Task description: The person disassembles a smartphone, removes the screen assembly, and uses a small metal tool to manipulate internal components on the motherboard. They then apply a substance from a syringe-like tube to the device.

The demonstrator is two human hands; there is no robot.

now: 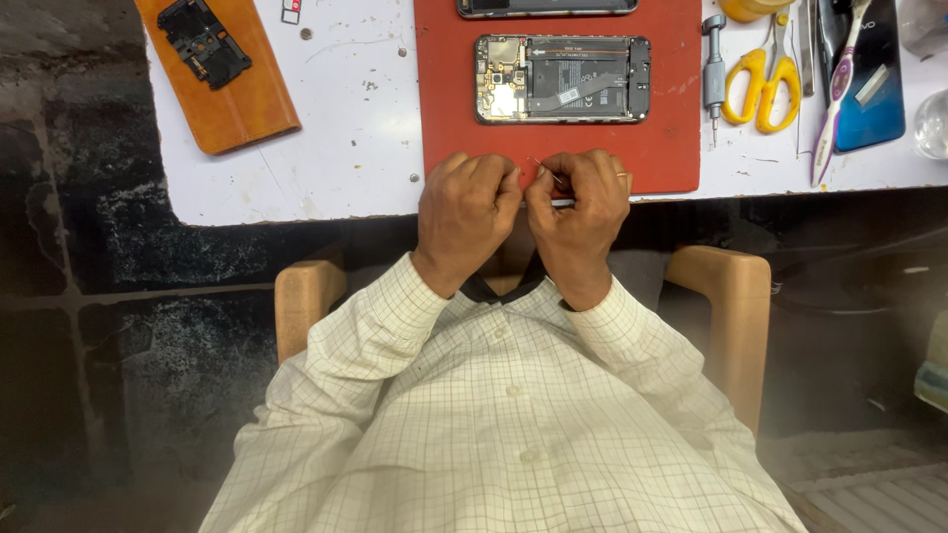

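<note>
A tiny, thin metal part [534,164], light and easily dropped, is being pinched at lower centre between the fingertips of the left hand [467,212] and right hand [580,209].

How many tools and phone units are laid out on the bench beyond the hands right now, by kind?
Opened phones on the red mat: 2
Closed blue phone: 1
Yellow scissors: 1
Screwdriver: 1
Toothbrush: 1
Brown case: 1
Total: 7

Opened phone [563,78] on mat [671,148], hands [523,212] at its near edge, scissors [760,84] right, wallet case [222,74] left.
</note>
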